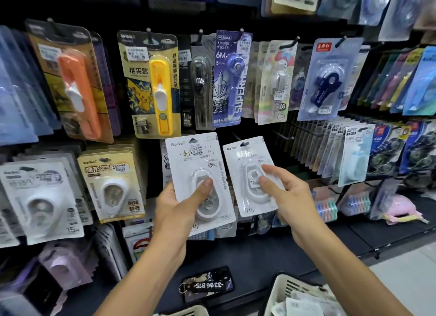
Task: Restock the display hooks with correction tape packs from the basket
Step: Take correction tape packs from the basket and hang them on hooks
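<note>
A single head-mounted wide-angle camera supplies the only view. It looks forward and slightly downward at a retail display wall of hanging stationery packs [151, 84], which fills the upper three quarters of the frame at close range. Lens distortion bends the hanging rows outward toward the left and right edges. Both forearms enter from the bottom edge and converge toward frame centre, where the left hand [179, 205] and right hand [287, 193] sit near the lens. The dark shelf ledge [259, 256] crosses the lower frame, and a basket [280, 289] is cut off at the lower right corner.
</note>
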